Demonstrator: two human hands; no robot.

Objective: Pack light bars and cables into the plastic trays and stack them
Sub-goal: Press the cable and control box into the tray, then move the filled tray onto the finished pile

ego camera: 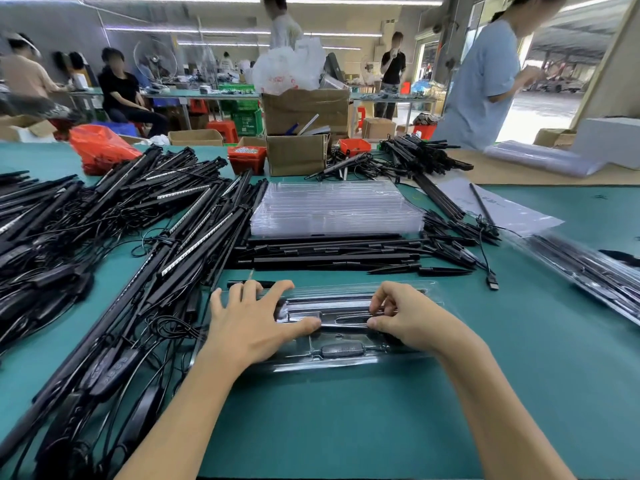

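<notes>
A clear plastic tray (346, 362) lies on the green mat in front of me, with black light bars and a cable with an inline controller (342, 350) seated in it. My left hand (254, 320) lies flat on the tray's left half, fingers spread, thumb pressing near the middle. My right hand (401, 313) has curled fingers and thumb pinching a light bar (346, 320) in the tray's middle channel. A stack of empty clear trays (334, 207) stands behind. Loose black light bars (332, 256) lie between the stack and my tray.
A large heap of light bars with cables (114, 237) covers the table's left side. Packed trays (588, 268) lie at the right, next to a USB cable (491, 278). Cardboard boxes (298, 154) and red bins (246, 159) stand at the back. A person (485, 81) stands at the far right.
</notes>
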